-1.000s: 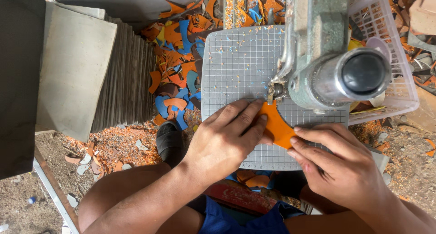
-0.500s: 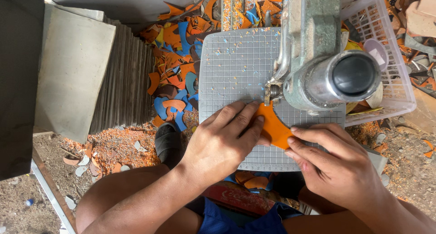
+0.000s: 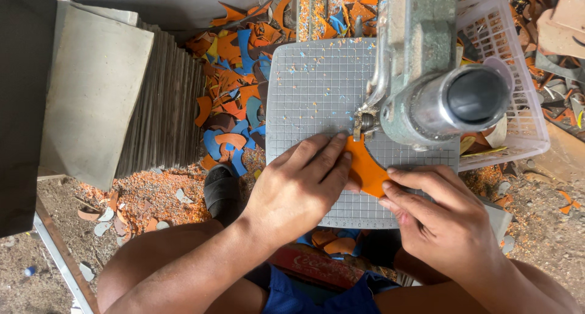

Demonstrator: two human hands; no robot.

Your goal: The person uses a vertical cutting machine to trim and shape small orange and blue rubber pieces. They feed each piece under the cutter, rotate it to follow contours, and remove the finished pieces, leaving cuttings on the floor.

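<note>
An orange flat piece (image 3: 365, 168) lies on a grey gridded cutting mat (image 3: 311, 88), under the head of a grey-green metal machine (image 3: 426, 76). My left hand (image 3: 298, 186) presses flat on the piece's left side, fingers pointing toward the machine's small cutting tip (image 3: 361, 124). My right hand (image 3: 439, 216) pinches the piece's lower right edge with thumb and fingers. Much of the piece is hidden under both hands.
Orange and blue scraps (image 3: 234, 76) are piled left of the mat. A stack of grey sheets (image 3: 158, 107) stands further left. A white plastic basket (image 3: 518, 113) sits right of the machine. Orange dust covers the ground, and a black sandal (image 3: 220, 192) is below.
Both hands and the orange piece hold nearly the same place under the machine; the piece has turned only slightly.
</note>
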